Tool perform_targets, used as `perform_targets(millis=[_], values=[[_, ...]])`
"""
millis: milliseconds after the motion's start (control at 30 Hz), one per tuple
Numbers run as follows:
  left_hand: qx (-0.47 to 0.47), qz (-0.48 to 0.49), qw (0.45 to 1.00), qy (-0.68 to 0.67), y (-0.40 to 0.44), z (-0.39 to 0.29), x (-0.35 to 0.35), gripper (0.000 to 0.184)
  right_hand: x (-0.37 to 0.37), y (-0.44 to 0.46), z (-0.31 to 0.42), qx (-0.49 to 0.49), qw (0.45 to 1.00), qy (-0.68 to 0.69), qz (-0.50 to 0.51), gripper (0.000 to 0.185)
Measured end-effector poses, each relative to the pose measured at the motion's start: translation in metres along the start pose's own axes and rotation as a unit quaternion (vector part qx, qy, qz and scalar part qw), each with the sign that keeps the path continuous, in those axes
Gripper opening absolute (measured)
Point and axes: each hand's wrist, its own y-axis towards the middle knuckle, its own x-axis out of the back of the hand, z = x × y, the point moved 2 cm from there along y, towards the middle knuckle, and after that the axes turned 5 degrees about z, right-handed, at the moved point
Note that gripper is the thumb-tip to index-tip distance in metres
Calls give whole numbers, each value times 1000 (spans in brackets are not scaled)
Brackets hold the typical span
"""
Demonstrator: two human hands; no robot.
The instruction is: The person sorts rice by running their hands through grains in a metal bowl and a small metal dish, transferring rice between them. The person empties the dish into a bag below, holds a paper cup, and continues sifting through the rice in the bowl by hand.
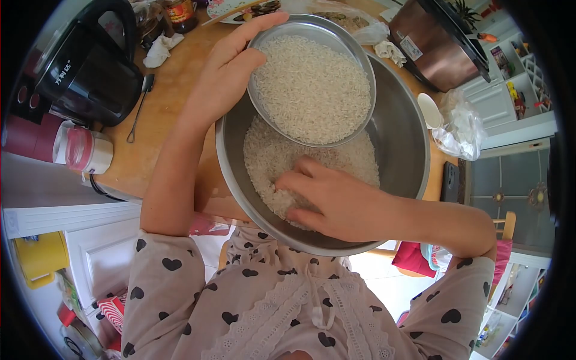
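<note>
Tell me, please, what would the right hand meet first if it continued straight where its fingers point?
The rice in the large metal basin; the right hand touches it. Beyond, probably the basin's wall at picture left, though depth is unclear.

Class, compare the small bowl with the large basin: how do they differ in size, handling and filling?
The small bowl is much narrower than the large basin. The left hand holds the small bowl, while the right hand reaches into the large basin. Rice covers most of the small bowl's inside, whereas the large basin shows a broad bare wall. Both are round, grey and contain rice.
</note>
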Motion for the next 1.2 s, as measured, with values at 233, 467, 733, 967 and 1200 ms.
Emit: perform_targets(millis=[233, 467, 733, 967, 1200], values=[[1, 10, 1000, 23, -1, -1, 1, 50, 6, -10, -28, -145, 850, 488, 137, 23], [8, 15, 1000, 16, -1, 0, 1, 50, 64, -15, -9, -120, 876, 453, 112, 24], [-2, 15, 999, 37, 0, -4, 1, 51, 125, 28, -32, 51, 849, 499, -165, 36], [23, 15, 999, 21, -3, -6, 1, 51, 148, -11, -49, 37, 891, 409, -190, 48], [20, 8, 1000, -15, -1, 1, 2, 50, 130, -46, -41, -36, 924, 368, -98, 48]])
